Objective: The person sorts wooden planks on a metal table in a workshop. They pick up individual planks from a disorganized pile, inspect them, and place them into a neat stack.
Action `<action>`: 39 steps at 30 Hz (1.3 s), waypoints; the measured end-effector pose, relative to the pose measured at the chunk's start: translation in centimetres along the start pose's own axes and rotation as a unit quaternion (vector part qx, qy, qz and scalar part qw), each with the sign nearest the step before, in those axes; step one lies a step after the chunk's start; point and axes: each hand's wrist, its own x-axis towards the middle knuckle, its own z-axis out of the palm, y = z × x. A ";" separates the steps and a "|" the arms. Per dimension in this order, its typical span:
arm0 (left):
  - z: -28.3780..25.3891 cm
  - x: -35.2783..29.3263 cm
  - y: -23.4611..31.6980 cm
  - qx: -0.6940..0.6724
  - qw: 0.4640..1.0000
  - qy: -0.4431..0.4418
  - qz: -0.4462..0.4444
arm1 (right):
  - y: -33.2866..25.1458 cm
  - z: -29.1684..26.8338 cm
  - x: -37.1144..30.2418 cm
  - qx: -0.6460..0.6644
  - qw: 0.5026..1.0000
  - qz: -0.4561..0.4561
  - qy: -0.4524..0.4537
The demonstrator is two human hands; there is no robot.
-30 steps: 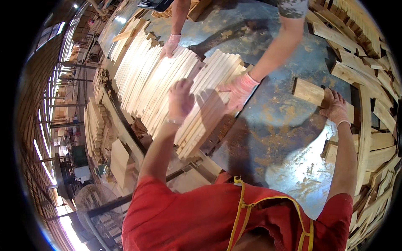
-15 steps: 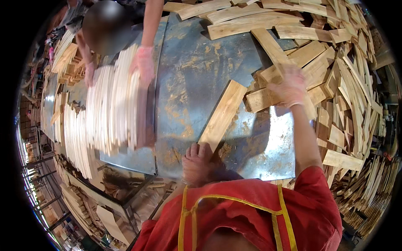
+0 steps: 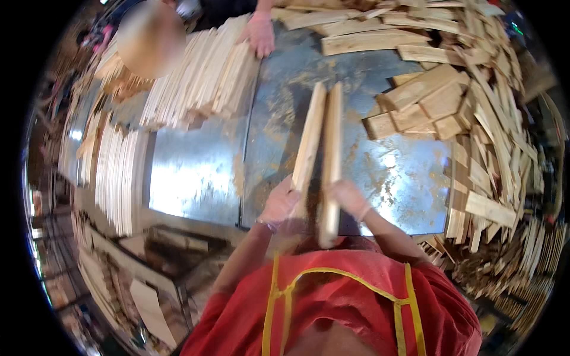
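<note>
In front of my chest, two wooden planks stand on their edges, almost side by side with a narrow gap between them. My left hand (image 3: 280,200) is closed on the near part of the left plank (image 3: 309,139). Around the lower part of the right plank (image 3: 332,142) my right hand (image 3: 349,198) is closed; that plank and the hand are slightly smeared by motion. Both planks point away from me over the metal tabletop (image 3: 279,101).
A small pile of short planks (image 3: 421,98) lies right of centre, with many loose boards (image 3: 504,136) heaped beyond. At the far left, a co-worker's gloved hand (image 3: 260,34) rests by a row of upright boards (image 3: 202,71). Another board stack (image 3: 116,178) stands nearer, on the left.
My right hand has brought a plank from the right pile to the middle, and my left hand has raised its plank on edge. The co-worker's board row has moved away from me.
</note>
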 end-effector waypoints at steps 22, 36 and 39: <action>7.3 10.4 9.2 0.486 0.826 0.229 0.172 | 22.9 -13.5 -10.2 0.688 0.497 0.404 0.342; 31.3 25.2 23.4 0.439 0.896 -0.038 0.055 | 25.9 -14.0 -7.9 0.721 0.502 0.374 0.297; 29.4 18.9 20.6 0.341 0.940 0.000 0.017 | 20.4 -16.0 -11.3 0.734 0.539 0.314 0.270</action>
